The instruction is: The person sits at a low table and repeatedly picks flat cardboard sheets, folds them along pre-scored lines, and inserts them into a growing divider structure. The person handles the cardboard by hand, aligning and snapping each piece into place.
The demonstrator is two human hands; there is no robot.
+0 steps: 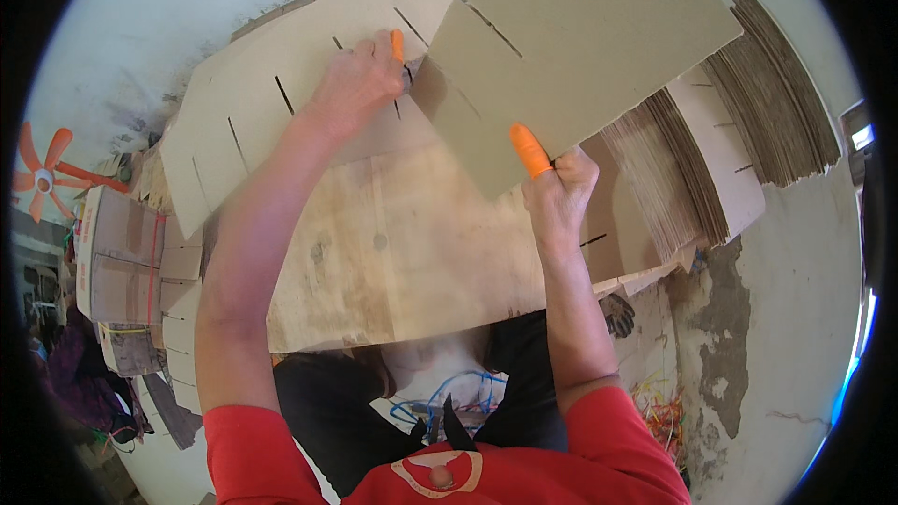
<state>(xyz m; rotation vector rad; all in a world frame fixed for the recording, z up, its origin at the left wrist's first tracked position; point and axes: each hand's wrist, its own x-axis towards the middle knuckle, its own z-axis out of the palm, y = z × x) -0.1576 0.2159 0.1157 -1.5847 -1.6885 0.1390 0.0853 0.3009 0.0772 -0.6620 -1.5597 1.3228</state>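
My right hand [563, 189] grips the lower edge of a brown cardboard sheet [599, 33], its thumb in an orange finger cot lying on top and the other fingers curled at the edge. That sheet is raised and tilted, with narrow slots cut along its far left side. My left hand [360, 79] is closed at the right edge of a second slotted cardboard sheet [253, 98], which slants across the far left. An orange cot covers one of its fingers too. Part of the grip is hidden. Below both sheets lies a plywood tabletop [412, 262].
At the right stand thick stacks of cardboard sheets [781, 98]. Taped cardboard boxes [126, 248] are piled at the left, near an orange fan [44, 180]. A dark glove [618, 316] and tangled coloured straps [662, 416] lie low on the right, beside a peeling wall [790, 290].
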